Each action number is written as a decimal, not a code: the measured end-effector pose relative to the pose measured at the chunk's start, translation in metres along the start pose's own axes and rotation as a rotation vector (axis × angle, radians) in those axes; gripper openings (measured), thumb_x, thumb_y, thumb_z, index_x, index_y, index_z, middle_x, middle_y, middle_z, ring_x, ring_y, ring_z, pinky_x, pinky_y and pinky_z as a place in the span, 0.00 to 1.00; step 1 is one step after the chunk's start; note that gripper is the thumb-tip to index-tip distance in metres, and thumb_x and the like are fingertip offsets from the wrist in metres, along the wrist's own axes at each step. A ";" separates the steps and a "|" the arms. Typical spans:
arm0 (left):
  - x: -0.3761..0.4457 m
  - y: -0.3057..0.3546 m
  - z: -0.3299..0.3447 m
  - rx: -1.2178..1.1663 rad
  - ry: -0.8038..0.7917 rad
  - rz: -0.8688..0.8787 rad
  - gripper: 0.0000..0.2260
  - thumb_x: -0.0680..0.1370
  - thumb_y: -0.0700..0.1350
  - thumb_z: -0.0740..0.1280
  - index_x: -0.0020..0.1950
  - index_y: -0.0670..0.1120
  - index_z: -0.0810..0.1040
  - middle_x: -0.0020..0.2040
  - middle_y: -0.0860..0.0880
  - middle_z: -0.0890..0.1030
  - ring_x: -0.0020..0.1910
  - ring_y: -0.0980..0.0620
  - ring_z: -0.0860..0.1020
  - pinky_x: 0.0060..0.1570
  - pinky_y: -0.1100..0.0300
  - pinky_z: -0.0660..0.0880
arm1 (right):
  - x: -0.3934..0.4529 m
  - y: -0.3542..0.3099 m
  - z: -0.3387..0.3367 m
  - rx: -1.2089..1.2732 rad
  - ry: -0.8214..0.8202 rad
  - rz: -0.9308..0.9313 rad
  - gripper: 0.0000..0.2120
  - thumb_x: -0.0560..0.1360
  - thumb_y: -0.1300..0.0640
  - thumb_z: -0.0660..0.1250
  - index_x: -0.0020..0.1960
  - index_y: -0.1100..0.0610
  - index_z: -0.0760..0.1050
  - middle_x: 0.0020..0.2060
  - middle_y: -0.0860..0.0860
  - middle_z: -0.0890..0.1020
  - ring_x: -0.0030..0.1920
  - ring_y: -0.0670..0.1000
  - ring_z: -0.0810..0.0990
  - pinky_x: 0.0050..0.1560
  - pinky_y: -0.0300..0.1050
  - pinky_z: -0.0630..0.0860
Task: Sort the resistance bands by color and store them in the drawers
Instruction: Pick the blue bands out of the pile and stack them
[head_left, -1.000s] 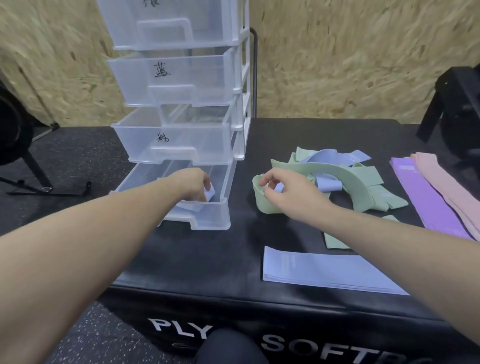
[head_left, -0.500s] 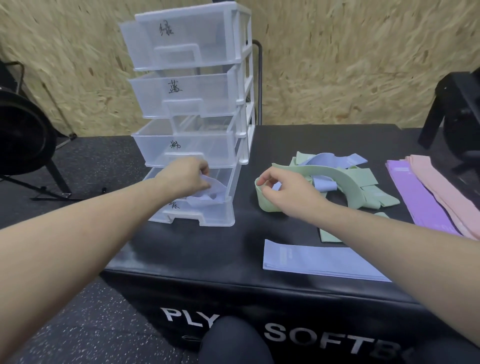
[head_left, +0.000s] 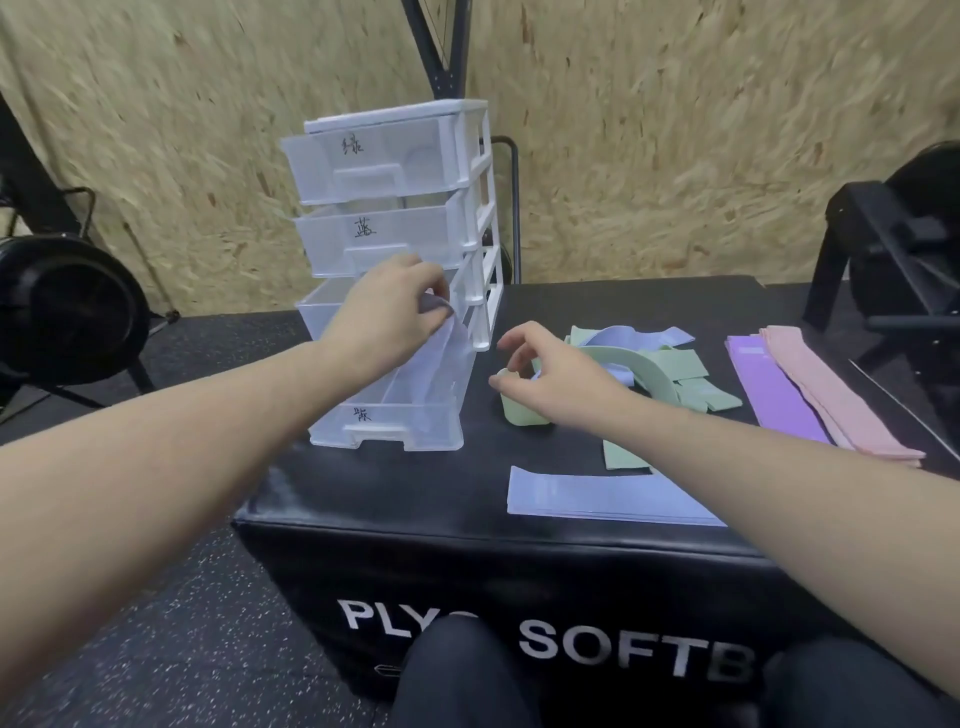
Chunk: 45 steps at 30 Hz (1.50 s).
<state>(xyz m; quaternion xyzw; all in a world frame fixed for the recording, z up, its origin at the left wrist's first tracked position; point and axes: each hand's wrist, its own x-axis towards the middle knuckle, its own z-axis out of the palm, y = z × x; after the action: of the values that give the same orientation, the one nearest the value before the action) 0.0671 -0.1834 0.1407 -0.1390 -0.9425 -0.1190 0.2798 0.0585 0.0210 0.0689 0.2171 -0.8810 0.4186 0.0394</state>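
Lavender band (head_left: 441, 358) hung pinched in the left hand (head_left: 387, 312) over the open bottom drawer (head_left: 395, 415), not stored yet. Right hand (head_left: 550, 376) pinched a green band (head_left: 644, 366) in the mixed pile; purple (head_left: 774, 395), pink (head_left: 836, 395) and lavender (head_left: 608, 499) stacks lay unsorted on the table (head_left: 415, 488).

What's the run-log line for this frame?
left hand: holds blue band above open bottom drawer | right hand: at green band, grip unclear | purple, pink bands: still on box
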 end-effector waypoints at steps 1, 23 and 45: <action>-0.001 0.008 -0.003 -0.006 0.010 0.019 0.04 0.77 0.44 0.69 0.50 0.44 0.79 0.49 0.47 0.75 0.46 0.49 0.72 0.46 0.59 0.65 | -0.003 -0.002 -0.002 0.007 0.000 -0.003 0.18 0.76 0.46 0.70 0.63 0.46 0.69 0.53 0.44 0.78 0.39 0.39 0.74 0.39 0.38 0.69; -0.036 0.098 0.019 -0.369 0.028 -0.121 0.07 0.78 0.47 0.68 0.41 0.50 0.72 0.41 0.54 0.75 0.37 0.60 0.72 0.38 0.62 0.65 | -0.083 0.006 -0.087 0.705 0.096 0.184 0.06 0.76 0.51 0.73 0.44 0.54 0.81 0.38 0.47 0.84 0.38 0.48 0.81 0.50 0.45 0.78; -0.048 0.170 0.049 -0.882 -0.201 -0.113 0.15 0.76 0.46 0.72 0.59 0.57 0.73 0.53 0.55 0.84 0.42 0.55 0.81 0.46 0.55 0.79 | -0.103 0.021 -0.109 0.790 0.204 0.189 0.08 0.76 0.54 0.73 0.51 0.57 0.81 0.46 0.54 0.86 0.43 0.52 0.83 0.48 0.49 0.81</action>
<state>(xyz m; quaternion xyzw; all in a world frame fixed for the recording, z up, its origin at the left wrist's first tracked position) 0.1373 -0.0191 0.0987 -0.2038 -0.8303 -0.5102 0.0942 0.1306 0.1505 0.0984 0.0911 -0.6603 0.7455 0.0013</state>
